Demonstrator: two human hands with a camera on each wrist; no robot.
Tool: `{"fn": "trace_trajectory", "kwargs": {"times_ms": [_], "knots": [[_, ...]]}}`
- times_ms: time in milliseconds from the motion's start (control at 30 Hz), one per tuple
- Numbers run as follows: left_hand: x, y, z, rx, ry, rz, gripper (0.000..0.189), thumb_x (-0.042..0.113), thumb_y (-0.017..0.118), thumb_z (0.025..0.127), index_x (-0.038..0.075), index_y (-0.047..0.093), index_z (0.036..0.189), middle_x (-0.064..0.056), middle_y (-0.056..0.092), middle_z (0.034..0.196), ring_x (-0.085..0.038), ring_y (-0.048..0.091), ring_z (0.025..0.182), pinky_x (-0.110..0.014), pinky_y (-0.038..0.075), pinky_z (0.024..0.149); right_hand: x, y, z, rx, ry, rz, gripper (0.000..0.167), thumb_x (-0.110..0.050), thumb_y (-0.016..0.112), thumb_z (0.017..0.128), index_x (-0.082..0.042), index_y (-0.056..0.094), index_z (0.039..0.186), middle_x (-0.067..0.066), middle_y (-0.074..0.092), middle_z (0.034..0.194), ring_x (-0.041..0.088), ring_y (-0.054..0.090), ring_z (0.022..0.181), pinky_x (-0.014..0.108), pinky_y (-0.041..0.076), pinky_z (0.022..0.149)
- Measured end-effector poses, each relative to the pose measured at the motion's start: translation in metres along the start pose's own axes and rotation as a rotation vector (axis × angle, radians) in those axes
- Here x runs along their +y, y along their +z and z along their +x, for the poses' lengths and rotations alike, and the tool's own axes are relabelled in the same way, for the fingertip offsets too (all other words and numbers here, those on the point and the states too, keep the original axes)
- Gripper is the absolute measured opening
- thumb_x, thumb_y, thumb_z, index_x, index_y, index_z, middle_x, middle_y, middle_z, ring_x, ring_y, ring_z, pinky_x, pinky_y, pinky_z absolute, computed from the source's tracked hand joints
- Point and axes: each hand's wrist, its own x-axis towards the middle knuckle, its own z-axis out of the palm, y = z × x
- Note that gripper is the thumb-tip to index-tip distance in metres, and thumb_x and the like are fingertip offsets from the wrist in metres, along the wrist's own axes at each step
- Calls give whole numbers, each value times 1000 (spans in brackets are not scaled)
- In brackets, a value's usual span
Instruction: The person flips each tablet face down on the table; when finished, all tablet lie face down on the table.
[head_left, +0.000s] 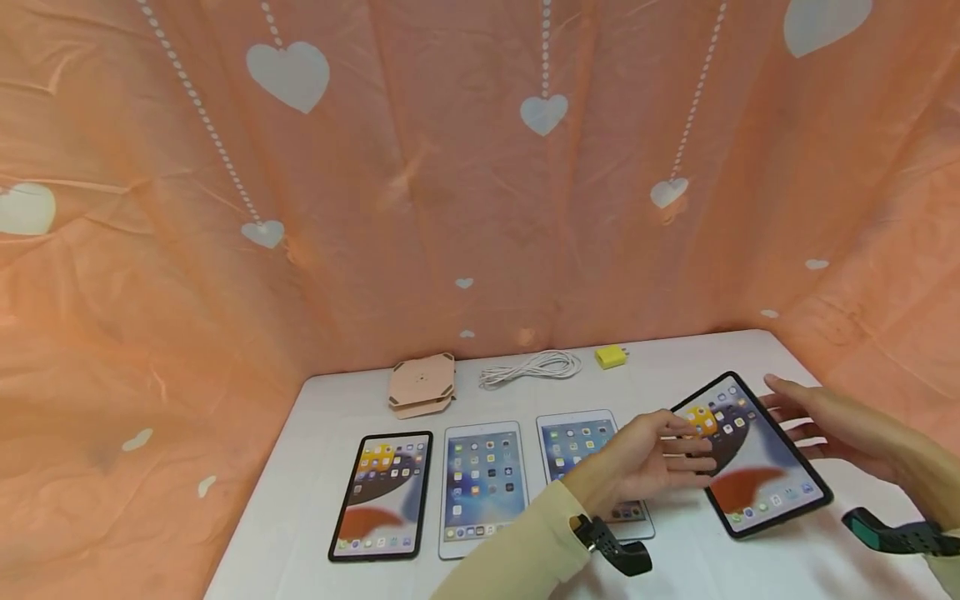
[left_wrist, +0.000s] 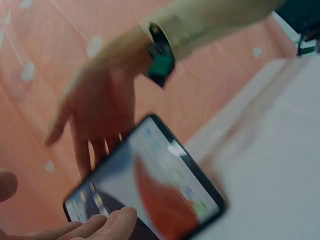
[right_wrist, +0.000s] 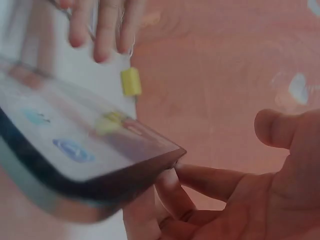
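Observation:
A black-framed tablet [head_left: 761, 467] with a lit home screen is tilted off the white table at the right. My right hand [head_left: 843, 425] is at its right edge, fingers reaching under it and thumb held apart, as the right wrist view shows. Over the tablet's left side extends my left hand [head_left: 652, 458], its fingers straight and the palm turned toward the screen. Whether those fingers touch the glass I cannot tell. Partly behind my left arm lies a white-framed tablet [head_left: 577, 437]. In the left wrist view, my right hand [left_wrist: 102, 107] reaches down behind the raised tablet [left_wrist: 150, 175].
Another white-framed tablet [head_left: 483, 475] and a smaller-looking black-framed tablet [head_left: 382, 496] lie to the left on the table [head_left: 300, 467]. Along the back are a pink folding stand [head_left: 422, 382], a coiled white cable [head_left: 536, 367] and a yellow charger plug [head_left: 610, 357]. An orange curtain [head_left: 412, 208] surrounds the table.

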Motion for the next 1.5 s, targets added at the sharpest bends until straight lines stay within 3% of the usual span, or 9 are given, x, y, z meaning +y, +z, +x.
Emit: {"fn": "trace_trajectory", "kwargs": {"times_ms": [233,367,533,767,1000,1100,1300,1500], "knots": [[27,20,-12,-140,42,-31,70,42,52,103,-1,47,158,-26,53,157,-64,39,152,-72,28,129,-25,14,-7,-33,-57,-3,88,-57,19,117,18,28,161,35,48,151,26,64,118,37,63,92],[37,22,-19,-158,40,-80,76,51,49,103,1,45,160,-27,46,163,-68,33,153,-76,24,129,-35,23,-10,-82,-107,37,83,-54,22,118,16,28,163,33,46,153,26,67,118,40,65,94],[46,22,-29,-103,35,-110,80,58,52,104,-2,47,157,-29,49,158,-65,38,151,-81,26,125,-40,35,-11,-135,-132,85,80,-52,25,119,14,26,164,33,42,156,26,66,120,43,66,94],[55,20,-42,-18,-1,-118,89,60,56,102,-8,42,158,-32,41,164,-68,29,154,-85,27,121,-29,40,1,-221,-146,215,78,-52,24,119,9,23,168,32,44,158,30,69,124,55,65,98],[57,10,-51,48,-16,-109,89,61,59,100,-7,44,156,-30,40,164,-64,33,154,-89,30,116,-5,44,20,-163,10,256,91,-63,26,115,14,27,164,42,39,163,37,70,124,63,64,97],[58,5,-53,72,-22,-81,89,62,59,99,-6,46,155,-29,41,162,-62,36,153,-90,32,114,8,48,25,-148,53,258,92,-64,28,115,16,30,161,41,46,157,35,72,119,61,65,96],[57,-2,-55,130,-38,-70,93,62,62,98,-8,42,157,-29,40,161,-61,33,154,-91,34,111,22,57,29,-127,86,256,92,-65,32,114,17,36,156,31,60,146,30,71,114,58,66,95],[49,-12,-48,176,-49,-92,91,60,60,98,-10,41,153,-28,38,154,-58,32,152,-92,30,112,20,60,29,-116,65,233,93,-63,32,114,20,29,157,43,48,154,39,70,123,59,65,96]]}}
